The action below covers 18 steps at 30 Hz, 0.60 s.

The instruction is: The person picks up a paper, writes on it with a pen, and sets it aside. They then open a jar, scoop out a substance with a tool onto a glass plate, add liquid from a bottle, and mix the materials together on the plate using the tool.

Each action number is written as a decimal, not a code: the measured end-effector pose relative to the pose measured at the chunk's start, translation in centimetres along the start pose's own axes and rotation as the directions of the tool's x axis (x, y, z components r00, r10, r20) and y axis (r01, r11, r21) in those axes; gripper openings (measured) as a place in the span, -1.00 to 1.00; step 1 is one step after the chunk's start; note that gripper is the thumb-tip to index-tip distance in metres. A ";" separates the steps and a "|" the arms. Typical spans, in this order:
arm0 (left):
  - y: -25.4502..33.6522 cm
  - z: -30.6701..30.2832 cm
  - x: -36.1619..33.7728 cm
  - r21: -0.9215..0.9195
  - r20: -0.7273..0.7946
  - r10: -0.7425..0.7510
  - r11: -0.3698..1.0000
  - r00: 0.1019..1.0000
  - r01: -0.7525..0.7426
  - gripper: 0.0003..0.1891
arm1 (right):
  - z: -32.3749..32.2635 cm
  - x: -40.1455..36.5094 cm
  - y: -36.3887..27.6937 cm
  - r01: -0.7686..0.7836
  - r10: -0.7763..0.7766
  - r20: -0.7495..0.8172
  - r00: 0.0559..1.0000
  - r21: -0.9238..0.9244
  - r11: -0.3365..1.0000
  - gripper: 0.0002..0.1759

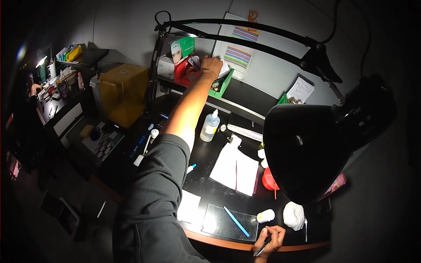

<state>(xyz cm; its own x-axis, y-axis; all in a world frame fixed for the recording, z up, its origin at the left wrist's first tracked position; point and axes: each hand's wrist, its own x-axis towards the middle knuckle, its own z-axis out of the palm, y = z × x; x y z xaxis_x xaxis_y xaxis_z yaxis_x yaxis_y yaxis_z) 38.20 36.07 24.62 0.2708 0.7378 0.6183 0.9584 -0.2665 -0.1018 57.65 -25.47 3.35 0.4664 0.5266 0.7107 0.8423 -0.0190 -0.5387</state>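
Note:
My left arm is stretched up to the shelf, and my left hand [212,65] is over the red bin [182,73] and the green bin [226,83]. Its fingers point down behind the hand and are mostly hidden, so what they touch does not show. At the table's front edge my right hand [271,239] is closed around a thin dark pen-like tool [262,248]. Close by are a small white jar [265,216] and a glass plate [215,221] with a blue stick-like tool [237,222] lying on it.
A black lamp [302,149] hangs over the table's right side. Around the table are a clear squeeze bottle [210,126], a white cloth [230,168], a red cup [269,179], a crumpled white wad [294,216] and a yellow box [123,94].

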 end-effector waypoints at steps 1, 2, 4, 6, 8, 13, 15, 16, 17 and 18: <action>0.3 0.4 0.0 0.015 -0.010 -0.042 0.999 0.999 0.042 -0.78 | 0.2 -0.4 1.0 -0.009 0.009 0.014 1.000 0.010 1.000 -0.81; 0.6 0.4 -0.4 0.073 -0.049 -0.018 0.997 0.999 0.022 -0.79 | -0.1 -0.3 2.4 0.014 -0.014 0.051 0.999 0.004 1.000 -0.82; 0.9 0.1 -1.1 0.190 -0.118 0.035 0.982 0.992 -0.012 -0.80 | -0.2 -0.7 3.6 0.052 -0.052 0.071 0.996 0.003 0.999 -0.84; 1.1 -0.2 -1.2 0.169 -0.231 -0.056 0.981 0.971 0.096 -0.74 | 0.0 -0.7 3.5 0.065 -0.066 0.061 0.996 0.018 0.998 -0.84; 0.9 -0.2 -0.6 0.029 -0.363 -0.163 0.982 0.918 0.185 -0.66 | -0.1 -0.5 3.3 0.078 -0.080 0.069 0.994 0.036 0.996 -0.84; -0.2 -3.7 0.0 -0.334 0.077 -0.338 0.878 0.938 0.344 -0.10 | -0.1 -0.4 3.3 0.076 -0.080 0.059 0.995 0.081 0.994 -0.83; -1.5 -2.4 1.6 -0.373 0.027 -0.257 0.894 0.966 0.249 -0.06 | 0.0 -0.4 3.7 0.079 -0.084 0.044 0.995 0.106 0.991 -0.83; -2.2 -0.4 3.5 -0.311 -0.031 -0.234 0.926 0.972 0.213 -0.05 | 0.1 -0.3 3.7 0.093 -0.096 0.020 0.995 0.126 0.988 -0.85; -1.9 -1.5 2.3 -0.211 -0.151 -0.202 0.963 0.968 0.168 -0.02 | 0.3 -0.1 3.8 0.090 -0.093 0.011 0.996 0.150 0.985 -0.85; -2.2 -3.8 1.1 -0.246 -0.078 -0.131 0.963 0.988 0.108 -0.13 | 0.1 0.1 3.4 0.090 -0.095 0.028 0.995 0.149 0.985 -0.85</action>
<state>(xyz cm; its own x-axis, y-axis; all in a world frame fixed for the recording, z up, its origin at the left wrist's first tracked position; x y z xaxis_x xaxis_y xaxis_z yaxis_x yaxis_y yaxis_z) 36.09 35.11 28.53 0.1354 0.7153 0.6855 0.9304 -0.3296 0.1601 60.52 -25.39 1.57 0.3763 0.5500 0.7456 0.8312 0.1552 -0.5339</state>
